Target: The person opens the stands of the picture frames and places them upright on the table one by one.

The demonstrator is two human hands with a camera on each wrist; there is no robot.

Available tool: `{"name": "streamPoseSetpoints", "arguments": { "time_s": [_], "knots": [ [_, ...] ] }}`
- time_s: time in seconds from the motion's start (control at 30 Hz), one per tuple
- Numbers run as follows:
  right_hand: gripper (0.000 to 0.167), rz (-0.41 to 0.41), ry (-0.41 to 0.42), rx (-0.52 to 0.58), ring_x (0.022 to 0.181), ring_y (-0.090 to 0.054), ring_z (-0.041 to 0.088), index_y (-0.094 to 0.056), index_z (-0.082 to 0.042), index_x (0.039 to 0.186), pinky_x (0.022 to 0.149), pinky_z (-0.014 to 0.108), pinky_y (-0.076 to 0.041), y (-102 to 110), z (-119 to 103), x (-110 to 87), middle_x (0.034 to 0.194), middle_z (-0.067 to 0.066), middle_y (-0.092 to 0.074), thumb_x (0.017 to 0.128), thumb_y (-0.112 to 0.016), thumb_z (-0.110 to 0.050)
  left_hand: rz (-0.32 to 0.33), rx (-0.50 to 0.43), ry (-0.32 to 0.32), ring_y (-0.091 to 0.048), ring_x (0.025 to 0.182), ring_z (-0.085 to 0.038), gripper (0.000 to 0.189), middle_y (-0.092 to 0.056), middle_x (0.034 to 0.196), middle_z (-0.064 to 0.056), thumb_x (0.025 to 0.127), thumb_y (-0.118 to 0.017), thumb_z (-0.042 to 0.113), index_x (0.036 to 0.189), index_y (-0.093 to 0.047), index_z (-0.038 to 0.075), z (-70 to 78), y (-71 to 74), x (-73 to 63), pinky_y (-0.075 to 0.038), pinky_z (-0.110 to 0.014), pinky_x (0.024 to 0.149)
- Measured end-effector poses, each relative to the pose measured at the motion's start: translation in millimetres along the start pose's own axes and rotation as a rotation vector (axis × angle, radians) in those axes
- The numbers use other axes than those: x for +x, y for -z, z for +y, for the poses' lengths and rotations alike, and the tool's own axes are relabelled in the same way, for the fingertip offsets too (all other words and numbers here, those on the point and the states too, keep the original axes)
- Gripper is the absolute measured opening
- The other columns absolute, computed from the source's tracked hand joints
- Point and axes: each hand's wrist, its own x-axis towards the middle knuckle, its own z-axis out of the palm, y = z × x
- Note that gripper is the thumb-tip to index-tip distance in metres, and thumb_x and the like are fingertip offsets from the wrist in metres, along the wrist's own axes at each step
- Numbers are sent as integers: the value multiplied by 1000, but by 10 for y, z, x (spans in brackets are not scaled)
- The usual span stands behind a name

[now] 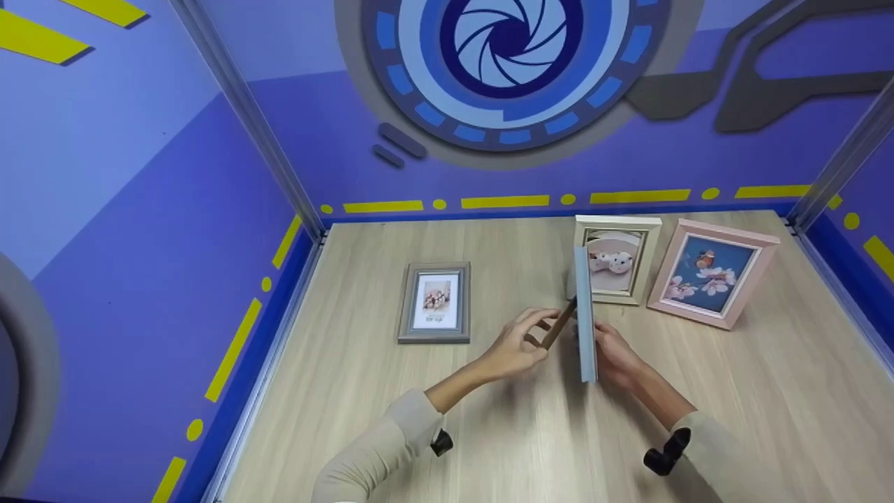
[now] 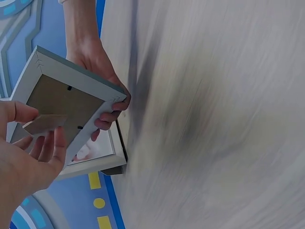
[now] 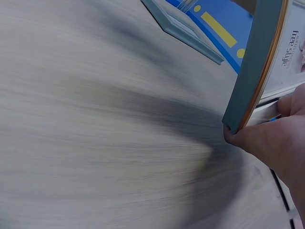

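Note:
Upright and nearly edge-on in the head view is a light blue picture frame (image 1: 585,328). My right hand (image 1: 618,358) grips its lower edge, fingers wrapping onto the back in the left wrist view. A brown support leg (image 1: 557,330) sticks out from the back of this frame, pinched between thumb and fingers of my left hand (image 1: 513,347). The brown backing board (image 2: 62,98) with small black tabs faces my left hand. In the right wrist view, the frame's front bears a printed picture (image 3: 286,57), partly cut off.
A grey picture frame (image 1: 464,302) lies face up to the left. Behind the held frame stand a cream frame (image 1: 649,262) and, farther right, a pink frame (image 1: 753,279). Blue patterned walls (image 1: 293,161) enclose the wooden tabletop (image 1: 349,391) at the back and sides.

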Motion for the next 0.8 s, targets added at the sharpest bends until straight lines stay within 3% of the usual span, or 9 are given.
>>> {"name": "streamPoseSetpoints", "arguments": {
  "time_s": [0.07,0.13,0.2,0.27,0.33,0.47,0.63,0.73,0.8],
  "knots": [
    [47,28,-5,-7,108,-47,15,-25,-1,155,92,28,-42,-1,-12,-7,115,0,-51,113,-27,-22,36,26,-21,-56,129,-28,60,-55,144,-14,86,-61,-6,144,-54,5,4,-7,2,-55,-35,101],
    [52,23,5,8,127,-42,18,-14,0,161,107,30,-38,1,-26,-9,137,8,-46,114,-23,-22,86,67,-34,-52,133,-28,54,-57,142,-12,88,-63,-2,141,-59,6,6,-11,3,-50,-39,107],
    [56,10,25,40,146,-27,23,-4,0,162,122,34,-27,-4,-36,-7,157,16,-29,114,-20,-22,128,108,-40,-51,133,-26,48,-59,140,-11,90,-65,3,138,-62,5,7,-16,2,-45,-40,111],
    [57,5,47,83,154,-11,23,2,1,162,129,37,-13,-13,-35,5,167,18,-11,114,-19,-21,149,139,-36,-50,133,-26,43,-61,139,-11,93,-66,8,136,-63,5,5,-20,0,-42,-38,114],
    [58,12,61,73,155,-12,20,3,1,162,129,36,-12,-19,-30,16,169,17,-6,114,-19,-22,147,157,-30,-50,132,-26,40,-61,139,-12,97,-65,14,136,-64,4,2,-27,-2,-41,-38,114],
    [56,49,61,44,145,-27,12,-4,-1,163,124,29,-23,-29,-20,30,166,15,-16,114,-21,-22,128,152,18,-48,134,-27,40,-59,142,-12,101,-64,22,136,-63,2,-10,-41,-9,-40,-39,116],
    [56,42,88,81,154,-13,18,0,1,162,131,37,-7,-39,-23,22,168,17,-10,113,-20,-17,164,131,81,-46,136,-27,43,-56,144,-14,99,-66,26,133,-64,0,-22,-51,-17,-39,-43,118],
    [55,59,98,82,150,-21,14,-3,0,162,128,31,-17,-57,-18,28,167,17,-13,113,-22,-16,201,122,104,-48,134,-28,43,-56,141,-15,96,-70,27,128,-66,-2,-37,-49,-23,-40,-42,117],
    [56,60,104,74,151,-21,14,-3,1,162,128,30,-18,-59,-15,29,168,17,-12,113,-23,-16,229,130,114,-52,130,-29,42,-60,136,-15,95,-72,29,124,-67,-1,-50,-45,-31,-44,-40,114]
  ]
}}
